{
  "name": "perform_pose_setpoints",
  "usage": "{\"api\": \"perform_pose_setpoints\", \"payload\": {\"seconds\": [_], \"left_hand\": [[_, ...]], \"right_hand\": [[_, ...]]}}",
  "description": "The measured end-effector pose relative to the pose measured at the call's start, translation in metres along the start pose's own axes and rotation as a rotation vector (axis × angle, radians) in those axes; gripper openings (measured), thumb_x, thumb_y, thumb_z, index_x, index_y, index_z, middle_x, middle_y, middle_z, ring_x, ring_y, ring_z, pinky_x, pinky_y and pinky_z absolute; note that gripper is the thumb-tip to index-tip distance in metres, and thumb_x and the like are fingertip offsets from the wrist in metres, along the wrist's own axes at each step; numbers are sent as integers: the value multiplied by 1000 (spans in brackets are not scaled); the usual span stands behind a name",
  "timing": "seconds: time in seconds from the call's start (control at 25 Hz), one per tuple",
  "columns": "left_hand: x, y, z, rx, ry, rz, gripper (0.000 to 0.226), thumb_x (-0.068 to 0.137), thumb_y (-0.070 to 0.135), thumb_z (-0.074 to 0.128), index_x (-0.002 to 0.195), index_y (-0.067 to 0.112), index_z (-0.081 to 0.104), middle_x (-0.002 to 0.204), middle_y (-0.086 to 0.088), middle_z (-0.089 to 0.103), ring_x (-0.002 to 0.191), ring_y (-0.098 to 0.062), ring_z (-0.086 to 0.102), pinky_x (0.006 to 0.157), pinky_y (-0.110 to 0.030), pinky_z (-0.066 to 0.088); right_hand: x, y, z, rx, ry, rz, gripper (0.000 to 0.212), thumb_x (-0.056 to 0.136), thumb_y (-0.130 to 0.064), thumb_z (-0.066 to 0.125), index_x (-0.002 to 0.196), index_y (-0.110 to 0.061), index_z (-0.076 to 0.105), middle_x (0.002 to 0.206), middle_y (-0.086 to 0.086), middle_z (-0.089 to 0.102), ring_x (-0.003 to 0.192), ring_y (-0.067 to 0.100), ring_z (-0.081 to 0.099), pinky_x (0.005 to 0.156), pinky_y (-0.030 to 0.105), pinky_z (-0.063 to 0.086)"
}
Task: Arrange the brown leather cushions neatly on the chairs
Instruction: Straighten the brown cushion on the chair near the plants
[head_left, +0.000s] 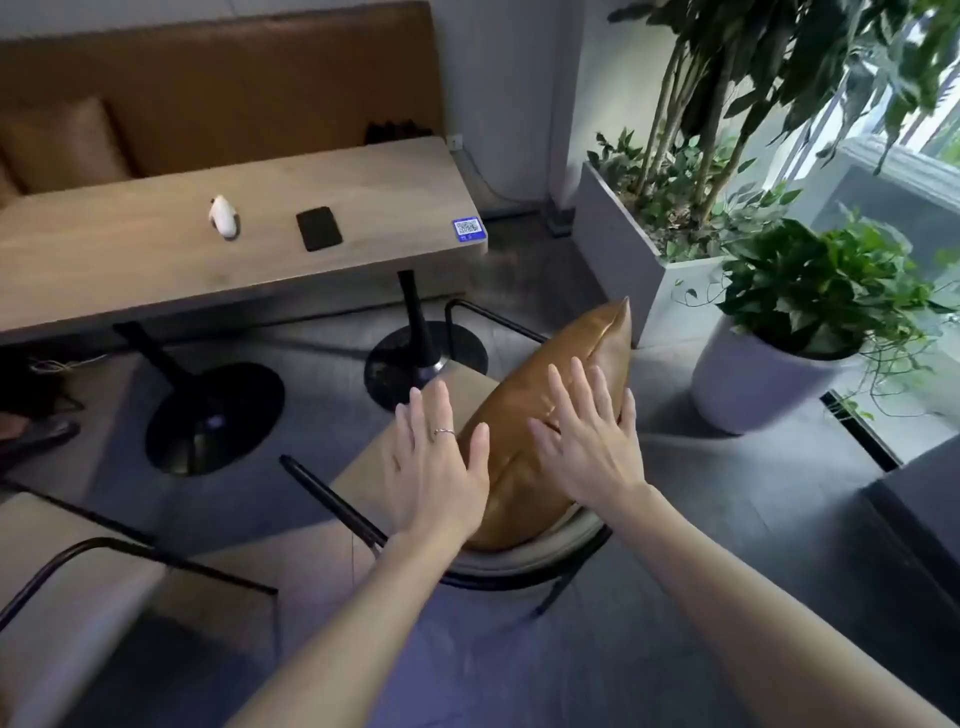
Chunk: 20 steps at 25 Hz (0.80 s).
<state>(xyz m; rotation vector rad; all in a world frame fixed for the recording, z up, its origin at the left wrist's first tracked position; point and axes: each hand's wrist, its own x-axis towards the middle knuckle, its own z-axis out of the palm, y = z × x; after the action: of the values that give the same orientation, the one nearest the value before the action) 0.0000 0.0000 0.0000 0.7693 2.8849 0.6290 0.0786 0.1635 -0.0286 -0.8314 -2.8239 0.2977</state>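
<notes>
On the near chair: a brown leather cushion (550, 415) stands on edge on the seat of the chair (524, 558), leaning to the right, its pointed corner toward the far side.
Left hand (436, 467): flat and spread, palm down, fingers splayed; it grips nothing. It sits at the cushion's left flank; whether the palm touches the leather cannot be told. A thin ring (444, 432) shows on one finger.
Right hand (587, 441): flat and spread as well, laid over the cushion's upper face, closed on nothing.
Far left: a wooden table (130, 260) on black pedestal bases, bearing a small white object (224, 217), a black phone (318, 228) and a blue QR sticker (469, 230) at its right corner.
Beyond the table: a brown leather bench (234, 88) with a second brown cushion (62, 140) against its back.
Right: a tall planter (618, 234) and a round white pot (748, 384), both with green plants.
Near left: another chair (78, 587) with a black frame.
</notes>
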Motion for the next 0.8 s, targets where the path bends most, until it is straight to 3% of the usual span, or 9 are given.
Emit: {"api": "perform_pose_setpoints", "payload": {"seconds": [0.16, 0.32, 0.4, 0.48, 0.56, 0.64, 0.72, 0.8], "left_hand": [[-7, -14, 45, -209, -151, -198, 70, 100, 61, 17, 161, 30, 3, 171, -5, 5, 155, -23, 5, 121, -49, 10], [-13, -16, 68, -472, 21, -288, 71, 99, 58, 36, 159, 23, 21, 165, -8, 29, 149, -27, 28, 119, -47, 25], [-17, -15, 73, -607, 64, -474, 80, 93, 63, 48, 158, 24, 23, 161, -7, 37, 145, -30, 35, 115, -49, 30], [-24, -12, 78, -729, 62, -738, 99, 81, 75, 57, 158, 27, 19, 164, -6, 30, 147, -32, 30, 115, -54, 30], [-29, -5, 79, -917, 74, -1004, 113, 71, 79, 64, 159, 29, 14, 166, -3, 23, 148, -32, 27, 115, -55, 30], [-30, 0, 81, -1182, 128, -1181, 121, 63, 76, 74, 158, 33, 13, 161, -1, 32, 141, -32, 39, 113, -52, 35], [-29, 1, 82, -1339, 144, -1218, 134, 47, 79, 79, 157, 39, 12, 155, 2, 40, 132, -31, 48, 109, -55, 41], [-26, 0, 85, -1333, 171, -1184, 134, 40, 79, 78, 154, 41, 18, 150, 4, 46, 125, -30, 55, 104, -57, 46]], "right_hand": [[-14, 11, 42, 106, -65, 67, 66, 100, -63, 17, 160, -34, 9, 171, 0, 5, 156, 24, -3, 122, 51, 1], [-14, 16, 52, 201, -30, 54, 62, 102, -61, 18, 159, -38, 9, 170, -6, 2, 155, 18, -7, 124, 48, 2], [-15, 19, 50, 274, 12, 63, 54, 105, -52, 23, 157, -36, 22, 169, -5, 13, 156, 19, 2, 124, 49, 10], [-19, 25, 47, 399, 151, 108, 42, 107, -35, 35, 147, -25, 44, 160, 3, 37, 149, 26, 26, 116, 52, 28], [-21, 34, 46, 508, 213, 281, 36, 98, -20, 45, 134, -18, 50, 146, 7, 48, 133, 33, 44, 102, 53, 39], [-20, 46, 43, 635, 87, 581, 51, 90, -16, 49, 141, -18, 42, 149, 10, 42, 129, 37, 46, 103, 54, 39], [-16, 64, 53, 755, -100, 816, 74, 86, -20, 56, 153, -19, 24, 157, 13, 33, 133, 41, 45, 105, 52, 40], [-15, 79, 71, 946, -251, 958, 97, 75, -25, 66, 156, -24, 13, 151, 14, 43, 127, 42, 52, 96, 48, 47]]}}
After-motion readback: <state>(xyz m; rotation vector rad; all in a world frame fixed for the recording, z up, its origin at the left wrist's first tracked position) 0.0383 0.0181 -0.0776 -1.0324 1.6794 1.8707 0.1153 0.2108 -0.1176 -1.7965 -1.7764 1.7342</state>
